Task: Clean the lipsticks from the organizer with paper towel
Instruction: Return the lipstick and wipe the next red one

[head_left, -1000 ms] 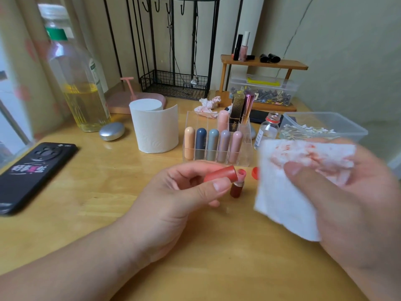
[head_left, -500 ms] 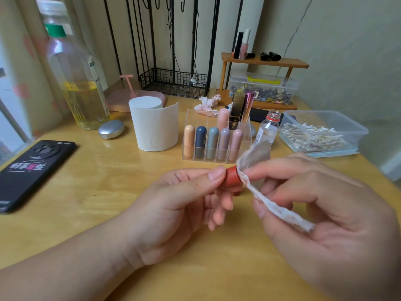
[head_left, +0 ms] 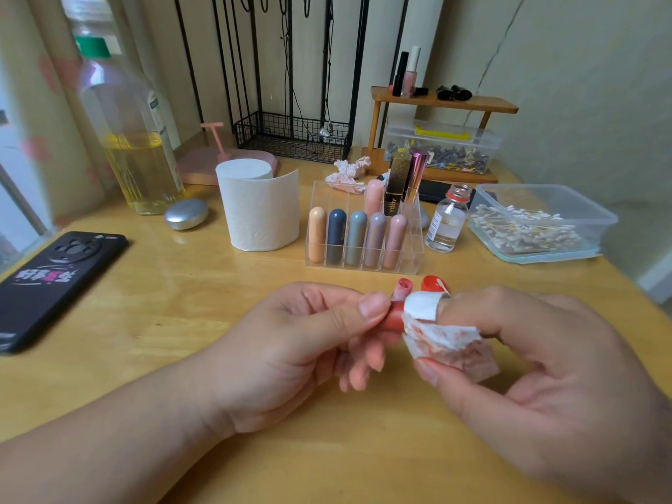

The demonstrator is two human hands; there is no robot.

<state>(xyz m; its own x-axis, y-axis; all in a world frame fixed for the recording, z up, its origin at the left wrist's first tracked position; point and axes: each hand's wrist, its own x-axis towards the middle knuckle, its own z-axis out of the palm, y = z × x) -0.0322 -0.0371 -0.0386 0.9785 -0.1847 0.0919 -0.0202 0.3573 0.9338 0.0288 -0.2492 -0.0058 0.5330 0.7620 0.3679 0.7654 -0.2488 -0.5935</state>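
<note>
The wooden tabletop [head_left: 182,321] carries everything. Above its near edge the two hands meet. The left hand [head_left: 309,343] pinches a red lipstick tube [head_left: 394,318] between thumb and fingertips. The right hand [head_left: 527,376] has a red-stained paper towel [head_left: 447,343] wrapped over its forefinger and nipped underneath by the thumb, with the wrapped fingertip pressed on the tube's end.

Behind them stand a tall bottle of yellow liquid [head_left: 134,140], a black phone [head_left: 54,281], a clear box of cotton swabs [head_left: 567,201] and a white tissue roll [head_left: 260,212]. The clear acrylic organizer [head_left: 363,269] is in the middle, with five capsule-shaped lipsticks in its front row and taller tubes behind. Just beside it are a small glass bottle [head_left: 447,223] and, nearer the hands, a red cap [head_left: 431,283] and an open pink lipstick [head_left: 402,287].

The step in hand looks like wiping this one tube. Whether it is a cap or a body I cannot tell. Next the tube likely needs turning against a cleaner part of the towel, then setting down before another lipstick is drawn from the organizer.

A black-and-gold tube in the organizer bears vertical lettering beginning with Y, which is not surely legible. The phone's pink-and-white characters and the glass bottle's label are unreadable.
</note>
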